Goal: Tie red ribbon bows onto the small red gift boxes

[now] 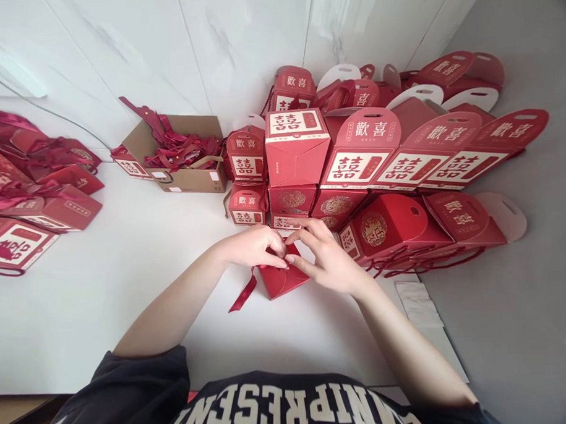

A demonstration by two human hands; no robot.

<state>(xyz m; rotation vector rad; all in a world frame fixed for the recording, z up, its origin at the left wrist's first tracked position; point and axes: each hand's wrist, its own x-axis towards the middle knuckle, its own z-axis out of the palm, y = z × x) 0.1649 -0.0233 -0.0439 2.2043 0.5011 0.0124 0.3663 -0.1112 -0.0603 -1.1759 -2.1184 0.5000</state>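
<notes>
— Where is the small red box (280, 281)?
— On the white table (123, 280), near the person, in the middle. The left hand (254, 245) and the right hand (330, 258) both pinch its top with their fingertips.
— And the red ribbon (243, 294)?
— It hangs at the left side of the box. The stacked red boxes (297, 144) stand just beyond, on the far side.

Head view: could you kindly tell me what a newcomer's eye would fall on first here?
The red gift boxes stacked along the far right of the white table strike first. At centre, the left hand and right hand pinch the top of a small red box trailing a ribbon. Behind, to the left, a cardboard box brims with red ribbons.
</notes>
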